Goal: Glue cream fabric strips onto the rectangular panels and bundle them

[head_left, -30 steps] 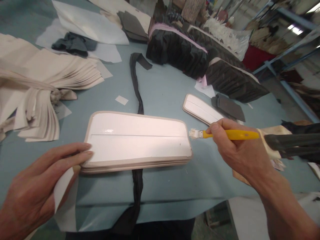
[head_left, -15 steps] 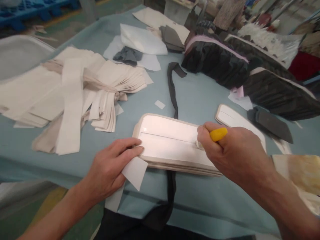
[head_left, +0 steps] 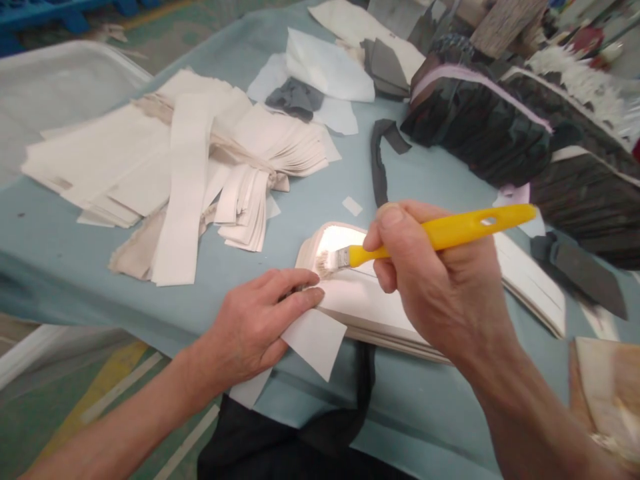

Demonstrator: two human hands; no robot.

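My right hand [head_left: 440,287] is closed around the yellow handle of a paintbrush [head_left: 465,229]. The brush's pale bristles touch the white top face near the left end of a stack of long panels [head_left: 373,301] with beige edges; a wet-looking sheen shows there. My left hand [head_left: 255,323] grips the stack's left end, two fingers over its edge. A white paper piece [head_left: 320,343] sticks out from beneath that hand; whether the hand pinches it I cannot tell. My right hand hides the right part of the stack.
Piles of cream fabric strips [head_left: 183,193] cover the left of the blue-green table cover [head_left: 240,267]. Bundles of black pieces [head_left: 475,127] stand at the back right. Another white panel [head_left: 530,287] and a dark grey piece [head_left: 580,273] lie at right. A black strap [head_left: 380,163] passes behind the stack.
The brush has moved from the middle of the top panel leftwards to its left end, and its handle now tilts right. My left hand keeps its hold. The view has shifted left.
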